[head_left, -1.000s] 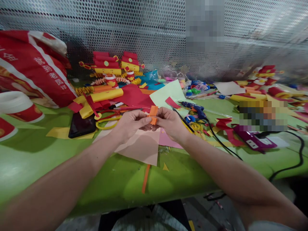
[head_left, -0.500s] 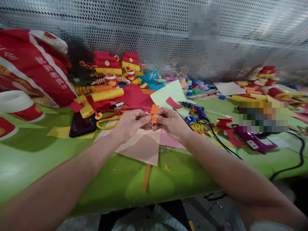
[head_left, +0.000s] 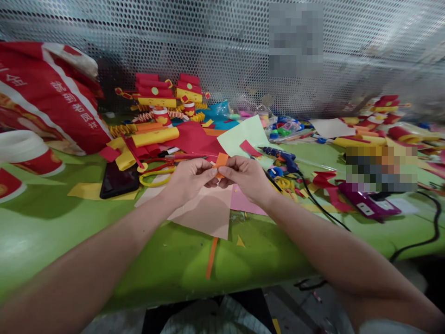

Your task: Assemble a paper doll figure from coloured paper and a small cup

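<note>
Between my fingertips is a small orange paper strip (head_left: 221,160), its upper end sticking up above my thumbs. My left hand (head_left: 194,178) pinches it from the left, and my right hand (head_left: 245,175) pinches it from the right; the two thumbs nearly meet over its lower part, which is hidden. Under my hands lie a pale pink paper sheet (head_left: 205,215) and a darker pink sheet (head_left: 245,202). Scissors with yellow handles (head_left: 153,178) rest just beyond my left wrist. A blue glue gun (head_left: 283,157) lies past my right hand.
A black phone (head_left: 120,180) and paper cups (head_left: 38,160) are at left, before a red bag (head_left: 52,97). Finished paper figures (head_left: 156,93) stand at the back. A purple power strip (head_left: 370,204) with black cables lies right. An orange strip (head_left: 212,260) is near the front edge.
My right thumb has moved left toward the left thumb, covering more of the orange paper strip. The strip's upper part has tilted and shifted slightly left and down.
</note>
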Available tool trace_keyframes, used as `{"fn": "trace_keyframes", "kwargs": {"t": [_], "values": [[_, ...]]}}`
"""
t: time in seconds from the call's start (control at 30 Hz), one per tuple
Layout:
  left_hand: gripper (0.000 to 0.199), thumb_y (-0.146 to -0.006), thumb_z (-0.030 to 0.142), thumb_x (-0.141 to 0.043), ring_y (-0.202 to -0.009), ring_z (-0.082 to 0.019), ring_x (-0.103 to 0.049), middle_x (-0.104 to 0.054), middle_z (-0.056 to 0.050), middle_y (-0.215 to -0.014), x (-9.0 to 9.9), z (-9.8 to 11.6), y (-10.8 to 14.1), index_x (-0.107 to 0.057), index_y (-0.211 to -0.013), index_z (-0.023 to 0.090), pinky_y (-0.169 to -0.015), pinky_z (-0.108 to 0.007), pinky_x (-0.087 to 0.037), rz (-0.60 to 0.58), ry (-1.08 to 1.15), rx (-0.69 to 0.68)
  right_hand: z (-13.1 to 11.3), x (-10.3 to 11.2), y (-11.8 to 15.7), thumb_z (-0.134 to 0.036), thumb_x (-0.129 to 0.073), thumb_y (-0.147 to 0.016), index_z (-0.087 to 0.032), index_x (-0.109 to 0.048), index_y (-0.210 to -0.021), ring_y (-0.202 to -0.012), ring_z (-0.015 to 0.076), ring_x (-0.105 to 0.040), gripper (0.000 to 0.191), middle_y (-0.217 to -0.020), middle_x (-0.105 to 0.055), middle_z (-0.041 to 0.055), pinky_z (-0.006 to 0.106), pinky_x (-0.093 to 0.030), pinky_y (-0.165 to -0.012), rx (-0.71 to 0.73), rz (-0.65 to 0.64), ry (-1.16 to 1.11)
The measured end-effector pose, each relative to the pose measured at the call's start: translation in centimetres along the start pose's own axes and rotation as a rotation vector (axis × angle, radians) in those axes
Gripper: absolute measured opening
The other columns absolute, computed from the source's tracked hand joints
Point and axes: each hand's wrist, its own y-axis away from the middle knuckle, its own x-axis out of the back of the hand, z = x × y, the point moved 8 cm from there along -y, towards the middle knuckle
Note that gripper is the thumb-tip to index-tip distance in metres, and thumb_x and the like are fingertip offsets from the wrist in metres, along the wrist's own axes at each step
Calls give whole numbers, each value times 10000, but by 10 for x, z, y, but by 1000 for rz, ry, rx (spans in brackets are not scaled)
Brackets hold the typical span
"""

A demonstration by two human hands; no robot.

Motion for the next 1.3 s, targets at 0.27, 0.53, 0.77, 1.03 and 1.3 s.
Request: {"fn": "trace_keyframes", "kwargs": {"t": [0.27, 0.53, 0.77, 1.03, 1.3], "values": [[146, -703, 275, -616, -615, -119, -592, -649, -32, -698, -4, 2, 0, -603, -741, 134, -595, -254, -485, -78, -89, -2, 1, 3, 0, -449, -735, -567, -177, -497, -597, -417, 85, -554, 363, -471, -579, -42, 239, -500, -450, 53, 43, 30], [159, -691, 278, -637, -632, -125, -603, -653, -29, -689, -6, 2, 1, -599, -750, 135, -620, -263, -492, -110, -21, 25, -4, 3, 1, -410, -745, -568, -179, -491, -582, -437, 74, -534, 343, -472, -544, -57, 216, -466, -441, 89, 36, 62], [141, -703, 280, -632, -581, -109, -598, -659, -12, -655, -6, -3, 1, -604, -735, 146, -611, -259, -500, -94, 40, 61, -9, 4, 0, -360, -724, -616, -185, -597, -701, -506, 77, -516, 233, -595, -567, -35, 246, -465, -500, 186, 10, 123], [94, -716, 229, -614, -517, -110, -602, -645, -11, -574, -2, -9, 1, -588, -710, 139, -553, -241, -489, -39, 90, 153, -38, -1, 15, -202, -550, -775, -264, -696, -838, -799, 155, -614, 171, -824, -690, 29, 324, -503, -724, 637, -19, 631], [58, -720, 175, -585, -513, -112, -614, -657, -14, -575, -2, -9, 1, -591, -677, 136, -552, -235, -493, -28, 168, 181, -38, -9, 22, -165, -475, -798, -241, -656, -1044, -943, 172, -630, 315, -1023, -682, 65, 329, -517, -809, 803, -199, 818]]}}
